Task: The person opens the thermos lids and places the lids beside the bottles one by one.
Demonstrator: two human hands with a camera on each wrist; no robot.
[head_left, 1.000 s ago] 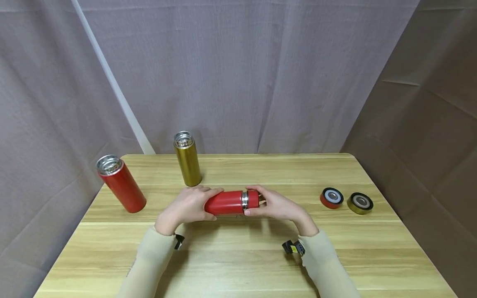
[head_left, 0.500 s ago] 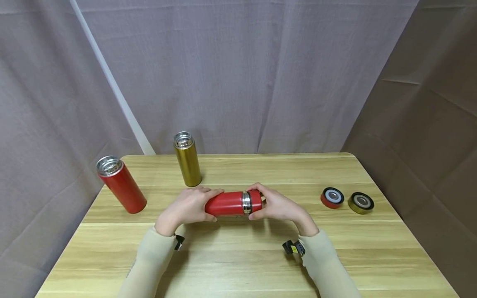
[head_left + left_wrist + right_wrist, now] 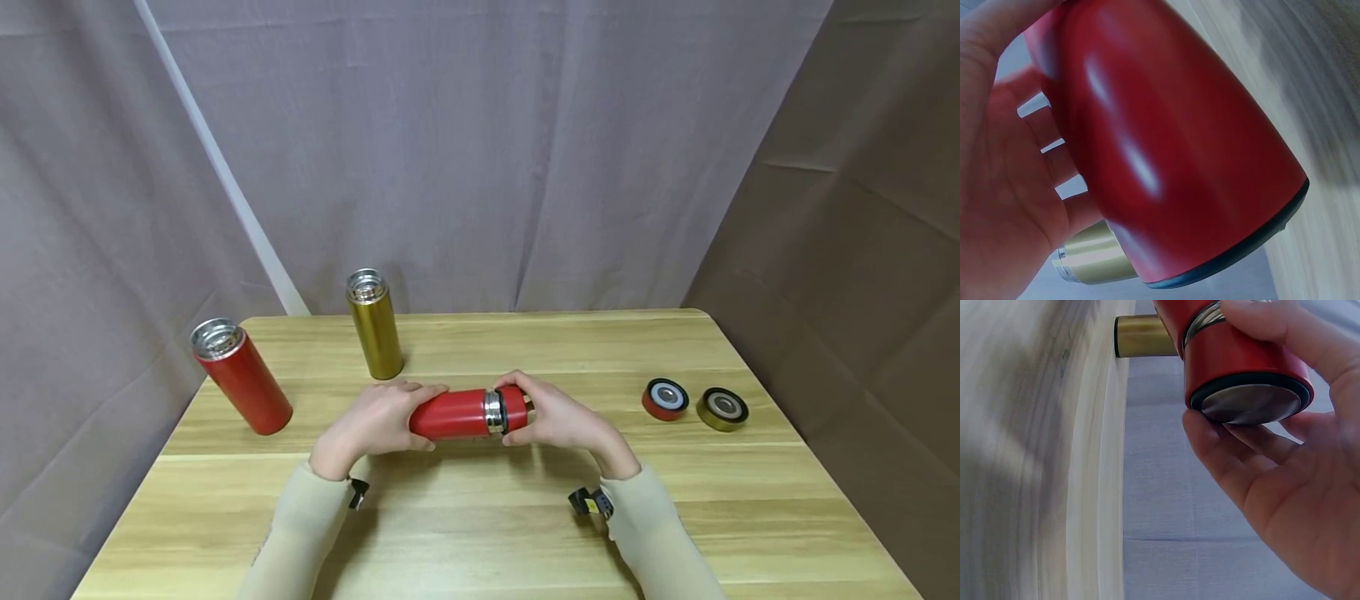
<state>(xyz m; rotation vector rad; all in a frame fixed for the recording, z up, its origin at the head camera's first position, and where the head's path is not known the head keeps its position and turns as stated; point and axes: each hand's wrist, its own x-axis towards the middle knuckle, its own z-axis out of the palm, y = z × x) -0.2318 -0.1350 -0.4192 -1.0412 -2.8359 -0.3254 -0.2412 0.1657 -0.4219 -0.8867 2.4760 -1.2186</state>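
Note:
A red thermos flask [image 3: 450, 416] lies sideways in the air above the table, its closed base to the left. My left hand [image 3: 373, 423] grips the body near that base, and the left wrist view shows the flask [image 3: 1166, 144] against its palm. At the other end, my right hand [image 3: 558, 423] pinches the red lid [image 3: 513, 408] between thumb and fingers. A silver neck and a dark ring show between body and lid. In the right wrist view the lid [image 3: 1238, 362] has a silver disc on its end. Whether its thread still engages is hidden.
An uncapped red flask [image 3: 251, 387] stands at the left, and an uncapped gold flask [image 3: 378, 337] farther back. Red [image 3: 664, 404] and gold [image 3: 722, 410] lids lie underside up at the right of the wooden table [image 3: 480, 525]. A grey curtain [image 3: 465, 150] hangs behind.
The lid has shifted slightly right from the flask's body, and the dark ring has come into view. My right thumb has moved from the neck to the lid. The left grip is unchanged.

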